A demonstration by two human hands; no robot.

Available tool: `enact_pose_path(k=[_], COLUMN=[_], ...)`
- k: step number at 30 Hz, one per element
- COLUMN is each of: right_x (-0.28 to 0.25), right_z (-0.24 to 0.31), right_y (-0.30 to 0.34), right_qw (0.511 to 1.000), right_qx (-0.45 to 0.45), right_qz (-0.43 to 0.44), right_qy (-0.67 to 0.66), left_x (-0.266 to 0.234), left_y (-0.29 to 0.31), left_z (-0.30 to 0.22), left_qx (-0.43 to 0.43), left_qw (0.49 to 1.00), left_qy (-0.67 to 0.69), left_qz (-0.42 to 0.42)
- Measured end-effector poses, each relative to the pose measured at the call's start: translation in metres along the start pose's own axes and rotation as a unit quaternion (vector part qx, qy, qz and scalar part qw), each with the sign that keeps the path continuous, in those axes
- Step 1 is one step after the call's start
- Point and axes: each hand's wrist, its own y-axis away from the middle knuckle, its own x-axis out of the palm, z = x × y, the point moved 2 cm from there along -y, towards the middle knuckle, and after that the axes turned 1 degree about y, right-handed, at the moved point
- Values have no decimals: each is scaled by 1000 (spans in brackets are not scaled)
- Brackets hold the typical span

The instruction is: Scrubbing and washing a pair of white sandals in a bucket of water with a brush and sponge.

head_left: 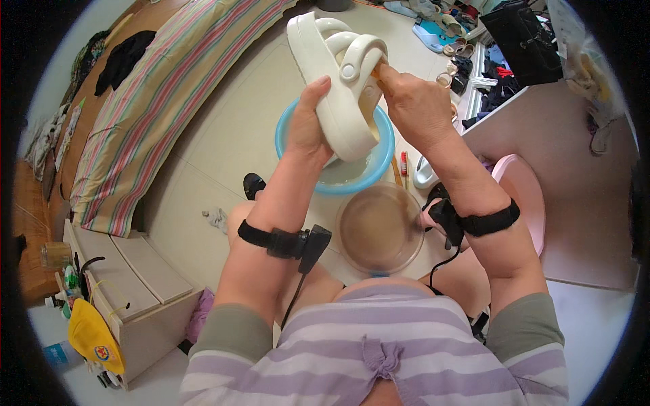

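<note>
A white clog with a round strap button is held up, tilted, above a blue basin of cloudy water. My left hand grips its sole side, thumb pressed on the edge. At the clog's opening, by the strap, my right hand has curled fingers. A small tan-orange bit shows near those fingertips, but the clog hides what they hold, if anything. Nearer to me stands a translucent brownish basin of murky water.
A pale shoe and a red-and-white tube lie right of the basins, near a pink tub. On the left are a striped-cloth bed and a low cabinet with a yellow cap. Several shoes lie far right.
</note>
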Motion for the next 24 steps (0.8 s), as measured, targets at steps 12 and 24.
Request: enact_pose_path(k=[12, 24], right_x=[10, 9], right_z=[-7, 3], right_y=[4, -21], right_qw=[1000, 1000], right_qx=[-5, -12], right_qz=[-16, 4], right_qy=[-7, 6], left_x=[0, -10], left_y=[0, -4], left_z=[5, 8], left_qx=[-13, -53], left_qw=[1000, 998], left_qy=[14, 24], left_qz=[7, 0])
